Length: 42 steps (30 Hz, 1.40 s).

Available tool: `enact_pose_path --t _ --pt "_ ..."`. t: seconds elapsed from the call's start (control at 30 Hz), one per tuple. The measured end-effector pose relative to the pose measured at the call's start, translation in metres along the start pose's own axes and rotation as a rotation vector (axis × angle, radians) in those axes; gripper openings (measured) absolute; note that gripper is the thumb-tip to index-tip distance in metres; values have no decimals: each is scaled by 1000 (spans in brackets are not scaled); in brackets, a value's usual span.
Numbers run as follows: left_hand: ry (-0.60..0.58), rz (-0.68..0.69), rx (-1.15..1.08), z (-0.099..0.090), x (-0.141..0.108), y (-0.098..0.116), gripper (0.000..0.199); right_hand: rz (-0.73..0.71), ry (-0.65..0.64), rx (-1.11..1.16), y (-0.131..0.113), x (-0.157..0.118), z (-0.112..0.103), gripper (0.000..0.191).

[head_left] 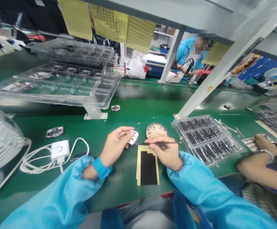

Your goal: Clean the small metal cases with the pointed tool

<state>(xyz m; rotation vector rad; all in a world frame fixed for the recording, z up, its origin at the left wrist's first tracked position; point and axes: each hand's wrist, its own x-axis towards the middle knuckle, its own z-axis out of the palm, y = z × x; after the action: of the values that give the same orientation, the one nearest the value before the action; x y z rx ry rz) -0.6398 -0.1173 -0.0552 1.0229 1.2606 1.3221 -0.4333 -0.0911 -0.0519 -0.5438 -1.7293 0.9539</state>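
Between thumb and fingers, my left hand (pixel 116 143) pinches a small white electronic part (pixel 134 137) with a dark rim. My right hand (pixel 163 149) is closed on thin dark tweezers (pixel 169 142), whose tip points left toward that part; whether it touches cannot be made out. Below the hands lies a yellow backing sheet (pixel 138 168) with a black sheet (pixel 149 170) on it. Just behind my right hand stands a round dish (pixel 157 128) of small pale and dark bits.
A clear tray (pixel 205 138) of dark parts lies right. A raised clear tray (pixel 64 90) stands left, near a fan (pixel 2 136), a white charger with cable (pixel 60 151) and loose parts (pixel 55 131). A slanted post (pixel 200 86) rises behind. A co-worker's hands (pixel 267 146) work at far right.
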Motion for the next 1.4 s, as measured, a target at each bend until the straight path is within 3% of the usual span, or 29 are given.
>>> enact_pose_path --t 0.1,0.17,0.27,0.33,0.5,0.7,0.87,0.97,1.17,1.27,1.4 --pt "-43 -79 -17 1 0 3 55 131 57 -6 1 -6 -12 3" --pt "-98 -136 -9 2 -1 3 58 271 52 -54 4 -13 -20 9" --pt "-228 -221 43 5 -4 0 49 412 10 -180 11 -23 -29 15" --pt "-309 -240 112 7 -7 -4 42 433 -20 -245 14 -27 -31 15" --pt "-354 -109 354 11 -11 -21 26 364 -67 -295 16 -29 -29 11" --pt "-354 -35 507 10 -13 -29 23 367 -89 -267 19 -30 -30 12" --pt "-331 -94 418 14 -11 -26 25 420 -25 -116 18 -32 -29 15" --pt "-317 -151 313 16 -9 -22 29 326 50 -66 15 -32 -24 14" --pt "-264 -183 252 16 -10 -17 37 56 57 -116 10 -35 -16 4" --pt "-269 -189 240 17 -11 -16 36 13 102 -119 9 -35 -16 5" --pt "-261 -188 213 19 -12 -15 32 41 68 -114 9 -35 -16 7"
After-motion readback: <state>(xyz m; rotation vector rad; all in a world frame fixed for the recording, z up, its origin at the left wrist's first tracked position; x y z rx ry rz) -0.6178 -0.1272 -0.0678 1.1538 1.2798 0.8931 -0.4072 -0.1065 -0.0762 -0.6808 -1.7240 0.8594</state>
